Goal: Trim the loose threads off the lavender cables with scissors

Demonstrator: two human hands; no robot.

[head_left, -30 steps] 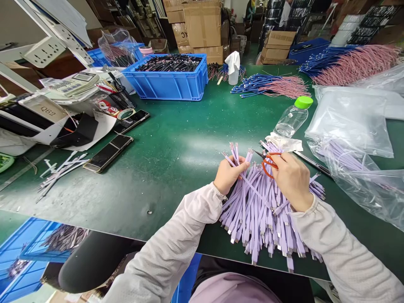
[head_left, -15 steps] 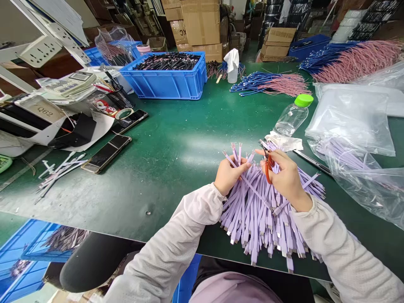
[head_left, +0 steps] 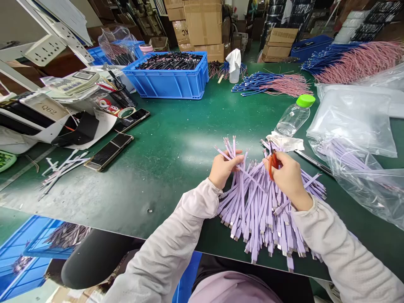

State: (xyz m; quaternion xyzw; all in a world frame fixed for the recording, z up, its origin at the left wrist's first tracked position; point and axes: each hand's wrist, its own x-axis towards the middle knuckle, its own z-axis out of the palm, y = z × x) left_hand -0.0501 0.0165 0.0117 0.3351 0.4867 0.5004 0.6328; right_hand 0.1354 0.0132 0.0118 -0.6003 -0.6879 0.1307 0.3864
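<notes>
A thick pile of flat lilac USB cables (head_left: 257, 210) lies at the table's front edge, their metal plugs pointing toward me. Over the pile's left side, my left hand (head_left: 224, 168) is closed on a few of these cables, whose stripped wire ends stick up past the fingers. My right hand (head_left: 288, 176) grips orange-handled cutters (head_left: 272, 165), blades pointing up and away, above the pile's far right part. A gap separates the cutters from the cables in my left hand.
Behind the pile stand a clear bottle with a green cap (head_left: 295, 115) and a crumpled white tissue (head_left: 285, 142). Plastic bags (head_left: 353, 118) lie to the right. Phones (head_left: 109, 152) rest at left, a blue bin (head_left: 170, 82) of black parts farther back.
My left hand has moved a little left with its cables, away from the cutters. My right hand has shifted slightly and still holds the cutters.
</notes>
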